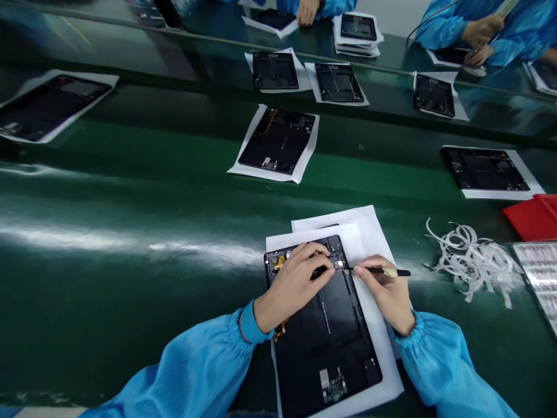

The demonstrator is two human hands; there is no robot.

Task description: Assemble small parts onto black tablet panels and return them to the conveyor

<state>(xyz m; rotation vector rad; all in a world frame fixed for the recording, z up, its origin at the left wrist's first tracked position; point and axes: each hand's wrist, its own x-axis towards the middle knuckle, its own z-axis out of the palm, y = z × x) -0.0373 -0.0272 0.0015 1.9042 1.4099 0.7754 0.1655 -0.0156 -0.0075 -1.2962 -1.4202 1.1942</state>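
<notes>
An opened tablet (343, 325), black inside with a small circuit board near its lower end, lies on white paper sheets (369, 354) in front of me. Over its upper part is my left hand (298, 281), fingers curled and thumb and fingertips closed by the tablet's upper right. What they pinch, if anything, is too small to make out. To the right, my right hand (385, 290) grips a slim black tool (402, 273) with a pale band, tweezers-like. Its tip points left to the tablet's upper right edge, close to my left fingertips.
More opened tablets on paper lie ahead, including a tablet (282, 139) in the middle and another tablet (485, 168) at right. White strips (474, 261) are heaped right, beside a sheet of small parts (539, 267) and a red item (533, 217). Co-workers' blue sleeves (448, 29) show across the bench.
</notes>
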